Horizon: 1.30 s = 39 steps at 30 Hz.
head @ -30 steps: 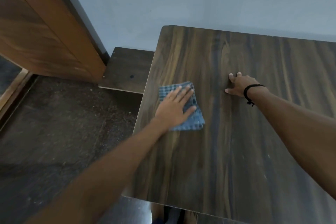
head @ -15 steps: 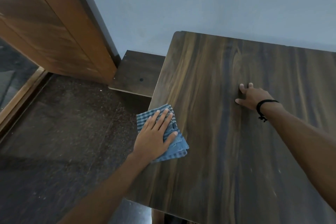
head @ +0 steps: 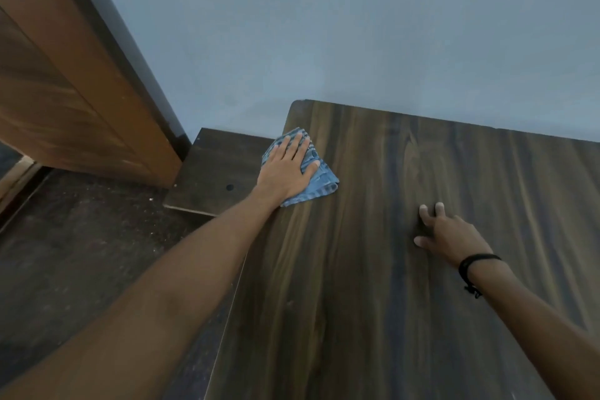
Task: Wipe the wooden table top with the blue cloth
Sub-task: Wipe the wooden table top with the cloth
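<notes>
Head view is showing a dark wooden worktop [head: 357,302] set against a pale blue wall [head: 357,26], and the cloth [head: 321,182] is being pressed flat onto it by the left hand [head: 287,169]. The cloth, blue and checked, is lying folded near the far left corner of the worktop, with its left part hanging a little past the left edge. It is being covered for the most part by the left hand, whose fingers are being held straight and slightly spread, pointing toward the wall; nothing is being gripped, the palm and fingers only lying on the fabric. The left forearm is being stretched in from the lower left, crossing the worktop's left edge. The right hand [head: 451,237] is being rested on bare wood to the right of the cloth and nearer the person, apart from it; its fingers are being spread, their tips are touching the surface, and nothing is being held in it. A black wristband [head: 477,258] is being worn on the right wrist. Just beside the worktop's left edge, lower down, a small dark board [head: 217,166] with a round hole is being seen against the wall, and beyond it a brown wooden door [head: 74,91] is standing over a dark speckled floor [head: 81,253].
</notes>
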### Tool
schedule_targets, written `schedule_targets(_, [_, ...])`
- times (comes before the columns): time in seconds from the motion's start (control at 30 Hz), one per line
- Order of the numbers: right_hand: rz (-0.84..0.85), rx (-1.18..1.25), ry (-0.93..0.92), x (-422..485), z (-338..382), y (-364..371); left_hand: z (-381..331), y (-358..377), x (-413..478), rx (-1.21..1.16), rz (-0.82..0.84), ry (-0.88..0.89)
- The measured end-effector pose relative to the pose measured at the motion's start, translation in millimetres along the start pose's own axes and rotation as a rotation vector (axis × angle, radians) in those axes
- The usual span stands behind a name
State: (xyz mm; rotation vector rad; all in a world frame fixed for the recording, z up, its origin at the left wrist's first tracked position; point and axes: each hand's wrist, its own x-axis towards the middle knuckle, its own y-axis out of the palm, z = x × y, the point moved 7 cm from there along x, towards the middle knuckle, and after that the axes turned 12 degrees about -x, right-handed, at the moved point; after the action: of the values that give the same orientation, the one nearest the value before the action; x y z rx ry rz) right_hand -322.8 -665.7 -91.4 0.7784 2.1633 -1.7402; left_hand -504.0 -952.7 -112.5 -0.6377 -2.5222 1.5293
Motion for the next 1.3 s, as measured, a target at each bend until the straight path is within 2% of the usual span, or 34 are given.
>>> schedule_targets(0.27, [0.024,0.054,0.009,3,-7,3,1,-14,124,-0.027,-0.003,-0.052])
schedule_targets(0.4, [0.067,0.031,0.02,3,-10,-2,-2,-12,122,0.002,-0.006,-0.048])
schedule_targets(0.57, [0.086,0.016,0.011,-3,-6,-9,-14,2,40,0.018,0.0,0.007])
schedule_targets(0.9, [0.01,-0.002,0.009,-28,10,-18,-78,78,-227,0.024,-0.006,0.042])
schedule_targets(1.07, [-0.047,-0.057,-0.082,-75,45,-12,-102,106,-309,0.055,-0.022,0.046])
schedule_targets(1.17, [-0.109,0.06,-0.12,-113,67,-1,-116,119,-337,0.066,0.011,0.05])
schedule_targets(1.3, [-0.253,0.31,-0.055,-164,87,18,-124,124,-349,0.066,0.035,0.091])
